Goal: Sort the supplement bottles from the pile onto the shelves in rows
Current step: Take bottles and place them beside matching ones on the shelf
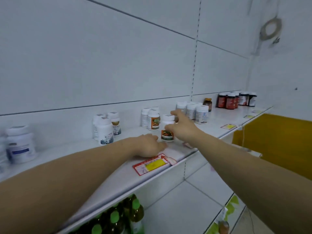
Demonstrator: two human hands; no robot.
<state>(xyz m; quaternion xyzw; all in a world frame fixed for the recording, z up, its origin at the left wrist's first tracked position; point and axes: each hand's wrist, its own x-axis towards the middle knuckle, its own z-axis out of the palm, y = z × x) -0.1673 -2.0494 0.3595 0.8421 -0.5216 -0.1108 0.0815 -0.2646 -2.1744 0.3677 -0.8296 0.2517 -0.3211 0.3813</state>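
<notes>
Head view, white wall shelf (118, 173). Right hand (181, 128): fingers partly curled round a white-capped bottle with an orange-green label (167, 130), thumb at its front, forefinger over the cap; bottle upright on the shelf. Left hand (148, 146): palm down on the shelf just left of that bottle, fingers loosely bent, holding nothing. Matching orange-label bottle (154, 119) stands just behind. White bottles with blue labels (105, 130) grouped further left; large white bottle (21, 144) at far left, blurred. White bottle cluster (194, 111), one amber bottle (207, 103), dark red-label bottles (229, 100) to the right. Red-yellow price tag (152, 164) on the shelf edge. Green-capped bottles (125, 215) on the shelf below.
</notes>
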